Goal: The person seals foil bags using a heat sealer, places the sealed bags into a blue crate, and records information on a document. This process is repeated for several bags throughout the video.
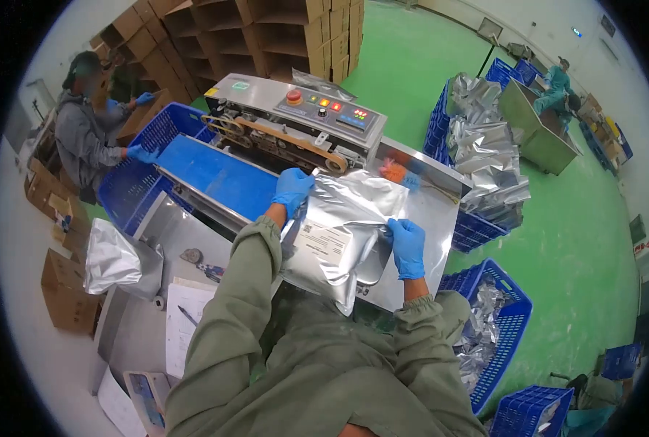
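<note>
A silver foil bag with a white printed label is held in front of me, over the edge of the steel table. My left hand, in a blue glove, grips the bag's upper left edge close to the machine. My right hand, gloved too, pinches its right edge. Just beyond the bag stands a band sealing machine with a red button, lit displays and an orange-brown belt. A blue conveyor belt runs out to the left of it.
Blue crates with foil bags stand at the right. Another foil bag sits on the left tray, near papers and a pen. A co-worker stands at the conveyor's far end; cardboard boxes are stacked behind.
</note>
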